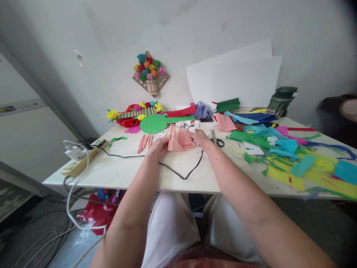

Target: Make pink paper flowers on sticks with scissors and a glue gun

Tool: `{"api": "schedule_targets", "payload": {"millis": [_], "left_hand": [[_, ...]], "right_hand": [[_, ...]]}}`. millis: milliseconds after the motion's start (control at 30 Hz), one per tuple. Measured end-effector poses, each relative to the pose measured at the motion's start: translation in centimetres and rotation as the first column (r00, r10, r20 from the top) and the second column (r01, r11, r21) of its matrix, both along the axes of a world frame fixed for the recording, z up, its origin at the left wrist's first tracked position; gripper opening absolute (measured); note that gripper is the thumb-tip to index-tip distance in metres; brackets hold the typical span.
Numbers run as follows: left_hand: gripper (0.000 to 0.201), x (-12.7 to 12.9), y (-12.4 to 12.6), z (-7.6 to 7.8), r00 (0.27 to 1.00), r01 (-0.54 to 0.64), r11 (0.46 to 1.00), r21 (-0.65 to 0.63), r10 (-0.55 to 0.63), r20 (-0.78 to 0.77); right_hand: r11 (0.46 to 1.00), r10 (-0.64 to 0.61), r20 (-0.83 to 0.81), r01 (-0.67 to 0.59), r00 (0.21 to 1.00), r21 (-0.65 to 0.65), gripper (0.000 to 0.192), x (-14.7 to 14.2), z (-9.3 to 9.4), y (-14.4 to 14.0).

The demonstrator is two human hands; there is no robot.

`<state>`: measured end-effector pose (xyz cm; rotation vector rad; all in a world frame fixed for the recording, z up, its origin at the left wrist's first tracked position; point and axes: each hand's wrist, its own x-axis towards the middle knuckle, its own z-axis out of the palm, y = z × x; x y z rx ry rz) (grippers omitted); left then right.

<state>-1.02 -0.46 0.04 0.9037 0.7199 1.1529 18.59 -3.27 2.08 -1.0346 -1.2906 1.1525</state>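
My left hand (160, 146) is closed on the left side of a salmon-pink crepe paper sheet (181, 141), where its edge is rolled into a narrow tube. My right hand (201, 138) is closed at the sheet's right side, around a white, patterned glue gun (188, 124); its handle is mostly hidden by my fingers. A black cord (184, 178) loops from below that hand across the table. Several rolled pink paper tubes (145, 143) lie left of my left hand. Scissors (216, 139) rest just right of my right hand.
A green paper disc (153, 124) and paper-flower craft (139, 111) lie at the back. Colored crepe strips (290, 156) cover the right side, before a dark bottle (282, 101). At left sits a power strip (83, 158) with cables. A flower decoration (150, 72) hangs on the wall.
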Motion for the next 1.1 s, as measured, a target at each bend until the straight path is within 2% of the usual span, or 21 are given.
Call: {"api": "schedule_targets", "payload": {"millis": [300, 600, 833, 1100], "left_hand": [[0.018, -0.08, 0.04, -0.07, 1.0, -0.003, 1.0, -0.004, 0.003, 0.019], [0.01, -0.02, 0.65, -0.32, 0.987, -0.122, 0.991, -0.046, 0.127, 0.1], [0.008, 0.05, 0.81, -0.46, 0.984, -0.125, 0.992, -0.036, 0.128, 0.127], [0.009, 0.12, 0.79, -0.4, 0.983, -0.134, 0.99, -0.036, 0.138, 0.121]], "right_hand": [[1.0, 0.017, -0.029, -0.017, 0.999, 0.021, 0.044, 0.14, 0.02, 0.06], [0.994, 0.107, 0.006, -0.107, 0.994, -0.02, 0.041, 0.22, -0.28, 0.2], [0.993, 0.117, 0.062, -0.116, 0.991, -0.016, 0.038, -0.17, -0.16, -0.08], [0.993, 0.112, 0.054, -0.11, 0.992, -0.033, 0.037, -0.33, -0.44, 0.11]]}}
